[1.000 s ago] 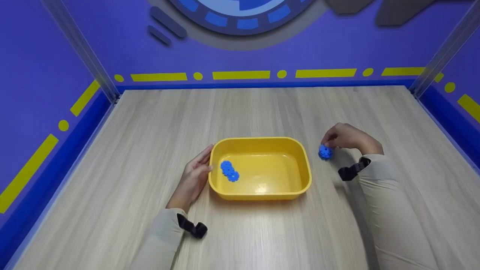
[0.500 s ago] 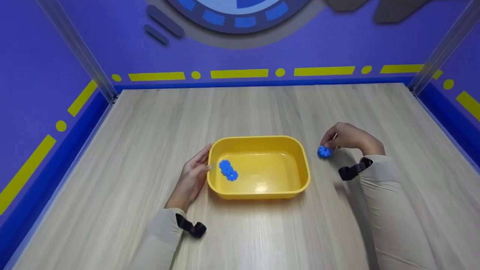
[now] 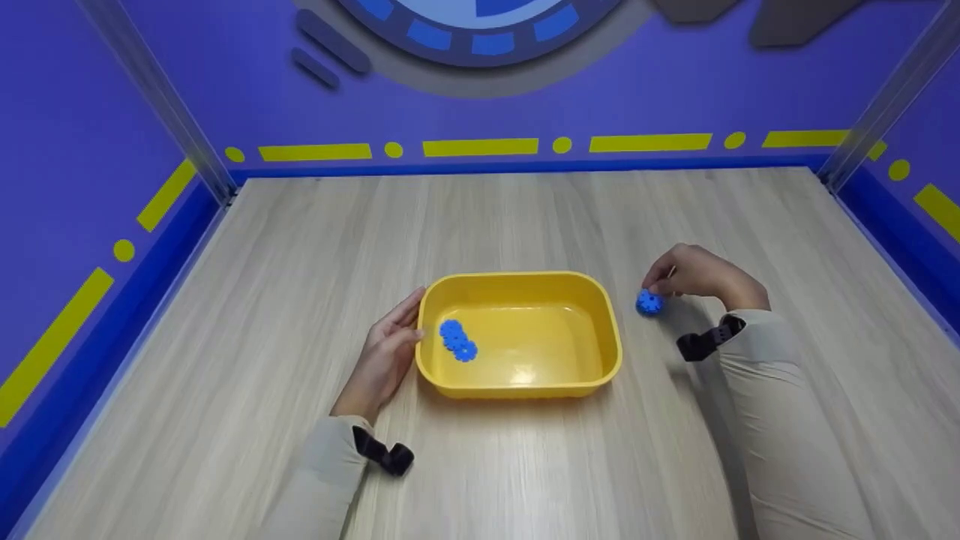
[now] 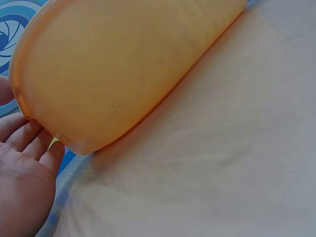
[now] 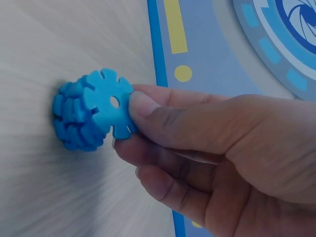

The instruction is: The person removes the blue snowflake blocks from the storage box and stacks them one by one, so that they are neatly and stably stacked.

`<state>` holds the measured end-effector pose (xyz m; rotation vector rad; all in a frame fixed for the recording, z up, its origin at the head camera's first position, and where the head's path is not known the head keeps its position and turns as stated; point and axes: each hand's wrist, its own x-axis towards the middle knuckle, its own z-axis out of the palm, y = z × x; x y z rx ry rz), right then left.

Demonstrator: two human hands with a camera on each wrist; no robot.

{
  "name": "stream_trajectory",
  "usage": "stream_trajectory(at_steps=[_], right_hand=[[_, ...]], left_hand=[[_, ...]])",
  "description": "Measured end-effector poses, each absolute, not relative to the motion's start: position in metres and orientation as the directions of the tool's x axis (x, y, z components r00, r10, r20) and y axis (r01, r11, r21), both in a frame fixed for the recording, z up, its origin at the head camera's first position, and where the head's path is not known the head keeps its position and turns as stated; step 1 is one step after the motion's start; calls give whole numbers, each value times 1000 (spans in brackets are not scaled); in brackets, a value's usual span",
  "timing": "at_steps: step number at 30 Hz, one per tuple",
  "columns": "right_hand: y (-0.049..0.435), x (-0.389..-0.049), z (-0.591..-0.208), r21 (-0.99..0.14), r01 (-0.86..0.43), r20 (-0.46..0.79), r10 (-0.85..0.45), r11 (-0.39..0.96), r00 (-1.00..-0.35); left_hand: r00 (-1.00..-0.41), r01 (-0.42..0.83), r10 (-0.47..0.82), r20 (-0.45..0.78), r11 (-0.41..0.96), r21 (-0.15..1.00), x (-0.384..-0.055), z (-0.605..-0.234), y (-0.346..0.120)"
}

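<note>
"So, what is the right hand (image 5: 217, 140) doing?"

"Pinching a notched blue disc (image 5: 102, 108) between thumb and finger. That piece sits against the stack (image 5: 74, 118), and I can't tell whether it is free of the others."

"Where does the stack stand?"

"To the right of the yellow tub (image 3: 540, 337), near but apart from it, and apparently resting on the desk (image 3: 337, 247)."

"And the left hand (image 3: 384, 364)?"

"Its fingers lie extended along the tub's left outer wall, with the thumb touching the rim. It seems to steady the tub, though how firmly I can't tell."

"How far along would you call the work?"

"Partway, and probably early. Toward the left end of the tub's floor lie overlapping loose discs (image 3: 455, 340), at least three, in a short slanting row. Those I count as done."

"What is left, then?"

"The pinched piece, which is outside the tub, and the stack with it. Its layers crowd too closely to count, but I'd guess more remain outside than lie inside."
</note>
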<state>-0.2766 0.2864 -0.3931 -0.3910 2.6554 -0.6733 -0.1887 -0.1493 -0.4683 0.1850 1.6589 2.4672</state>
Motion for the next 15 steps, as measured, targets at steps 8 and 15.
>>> stream_trajectory(at_steps=[8, 15], right_hand=[[289, -277, -397, -490, -136, -307, -317, 861, -898], [291, -276, -398, -488, -143, -311, -325, 861, -893]], left_hand=[[-978, -74, 207, 5, -371, 926, -189, -469, -149], [-976, -67, 217, 14, -361, 930, -191, -470, -150]])
